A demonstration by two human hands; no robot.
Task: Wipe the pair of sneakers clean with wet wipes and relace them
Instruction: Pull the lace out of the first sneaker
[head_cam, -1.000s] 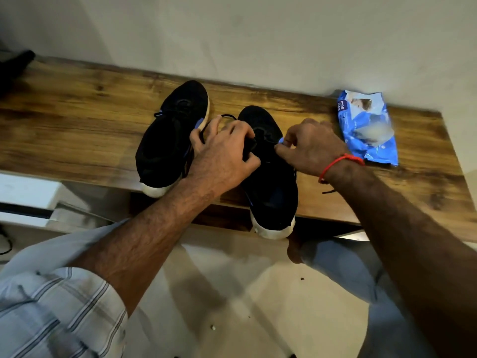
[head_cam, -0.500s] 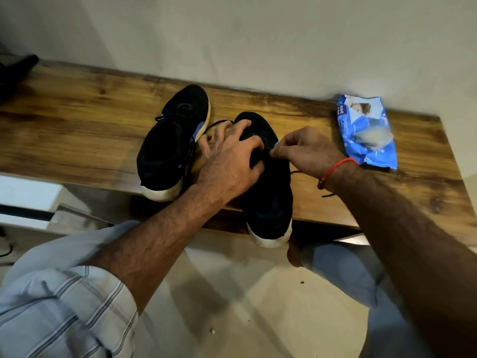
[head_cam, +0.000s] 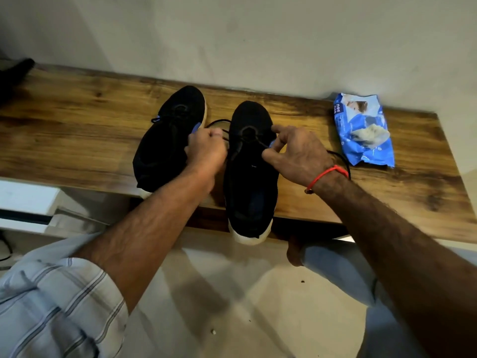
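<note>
- Two black sneakers with white soles side by side on a wooden shelf (head_cam: 77, 140), toes toward the wall, heels toward the near edge.
- Left sneaker (head_cam: 167, 140) at about 11 o'clock of the scene's middle, heel at the shelf's near edge.
- Right sneaker (head_cam: 250, 177) at about 12 o'clock, heel jutting past the shelf's edge.
- Left hand (head_cam: 206, 151) in the gap between the two sneakers, fingers curled round a black lace (head_cam: 219, 122) that loops out at 12 o'clock of the fist.
- Right hand (head_cam: 299, 153) at 3 o'clock of the right sneaker's lacing, thumb and a bent finger pinching the lace's other end, forefinger pointing out straight over the toe.
- Red thread (head_cam: 325, 174) round the right wrist; a strand of black lace trailing past it toward 3 o'clock.
- Blue pack of wet wipes (head_cam: 364, 130) flat on the shelf at 2 o'clock, against the wall, well apart from the sneakers.
- Striped sleeve (head_cam: 51, 306) at 7 o'clock, pale floor (head_cam: 232, 306) below.
</note>
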